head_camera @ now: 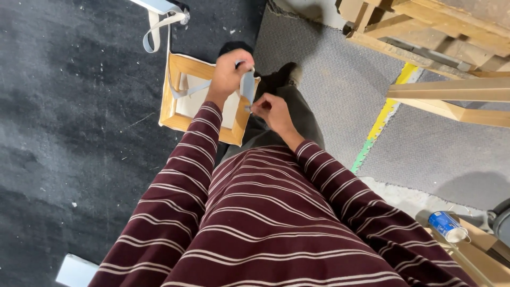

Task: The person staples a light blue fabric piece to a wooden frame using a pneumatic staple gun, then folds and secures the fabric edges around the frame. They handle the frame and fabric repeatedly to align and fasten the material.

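Centre-top of frame, the left hand point(229, 72) is closed around a grey strap point(247, 85) over a small wooden frame point(175, 109); the right hand point(272, 111) pinches the strap's lower end, apparently mid-fastening; pulling it taut needs both grips firm

One head-worn camera looks steeply down the person's striped torso, close on both hands at upper centre, the floor point(64, 133) filling the frame's left.

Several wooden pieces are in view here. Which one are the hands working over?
The small square wooden frame on the dark floor, under the left hand and right hand. The other wood is long bare beams stacked at upper right.
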